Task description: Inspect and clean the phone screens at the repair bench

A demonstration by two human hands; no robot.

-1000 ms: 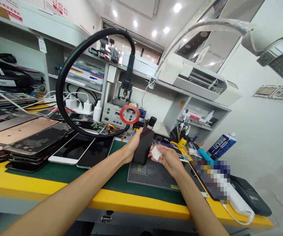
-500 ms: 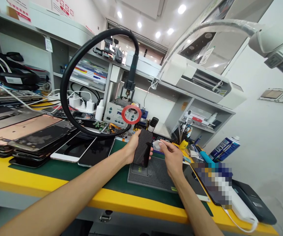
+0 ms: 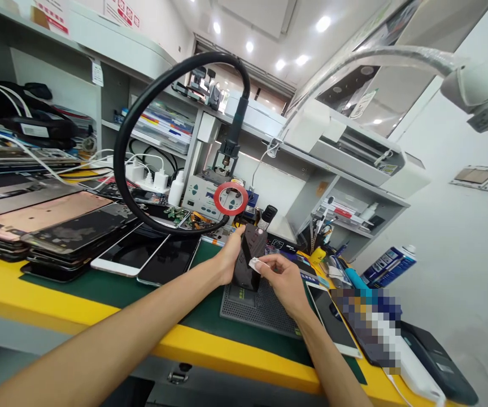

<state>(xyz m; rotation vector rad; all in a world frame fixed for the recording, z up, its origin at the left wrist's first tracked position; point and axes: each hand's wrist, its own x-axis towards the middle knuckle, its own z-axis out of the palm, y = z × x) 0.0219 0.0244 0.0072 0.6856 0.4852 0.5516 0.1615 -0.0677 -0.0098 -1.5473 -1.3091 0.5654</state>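
Note:
My left hand [image 3: 229, 255] is closed around the left edge of a dark phone [image 3: 250, 249], holding it tilted above the bench. Pinched in the fingers of my right hand [image 3: 284, 277] is a small white wipe [image 3: 254, 264], which lies against the phone's dark face. Below both hands is a grey perforated mat [image 3: 265, 314] on the green work mat [image 3: 201, 305]. The fingers of my left hand behind the phone are hidden.
Several phone screens and panels [image 3: 53, 217] lie stacked at left, beside a white-framed phone [image 3: 129, 254]. A thick black hose [image 3: 121, 147] loops above the bench, near a red tape roll [image 3: 231, 199]. At right are a white-framed tablet [image 3: 337, 322] and a blue spray can [image 3: 388, 265].
My right hand has moved left and slightly down, bringing the white wipe from beside the phone onto its face. My left hand still holds the phone. The whole view has shifted slightly.

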